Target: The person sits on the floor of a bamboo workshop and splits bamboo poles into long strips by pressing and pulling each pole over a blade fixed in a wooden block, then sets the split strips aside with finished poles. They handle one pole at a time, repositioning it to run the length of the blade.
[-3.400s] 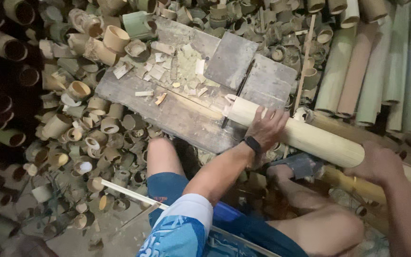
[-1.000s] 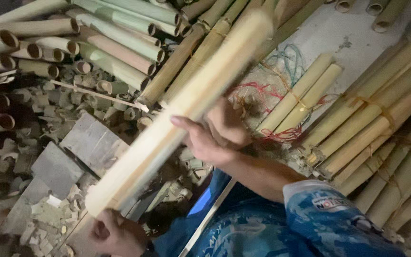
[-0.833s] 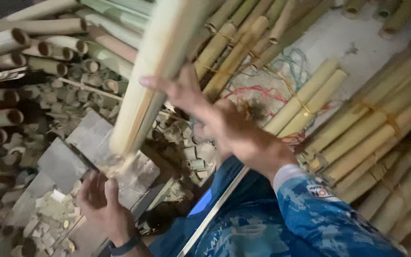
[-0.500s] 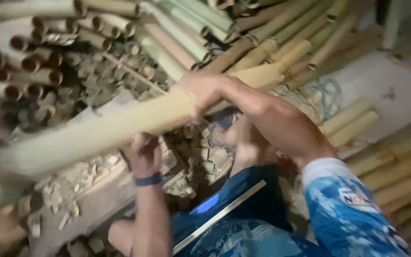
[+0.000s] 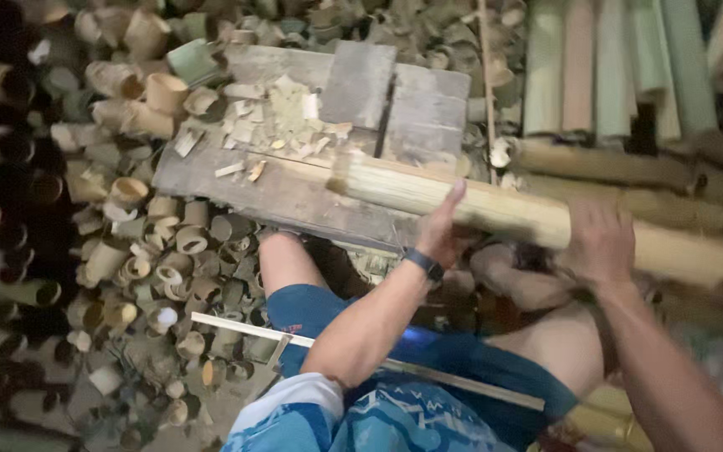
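Bamboo pole (image 5: pixel 495 209): long pale pole lying nearly level across my view. Its cut end sits over the wooden board and the rest runs off to the right, over my knees.

Left hand (image 5: pixel 443 230): resting on the pole near the board end, fingers stretched up over it. Looks like it's laid on top rather than wrapped, so I'd call it an open hand pressing on the pole. Dark band on that wrist.

Right hand (image 5: pixel 600 243): further right along the same pole, fingers curled over the top. Pretty blurry, but it reads as gripping the pole.

Wooden board (image 5: pixel 311 159): grey, worn planks on the ground in front of me, with pale bamboo chips (image 5: pixel 282 117) scattered on the far-left part.

Short bamboo rings (image 5: pixel 152 251): piles of cut hollow sections all around the left side of the board.

Long bamboo stalks (image 5: pixel 621 75): green and tan ones lying side by side at upper right.

Thin strip (image 5: pixel 361 360): pale flat strip running across my lap, over the blue shorts.
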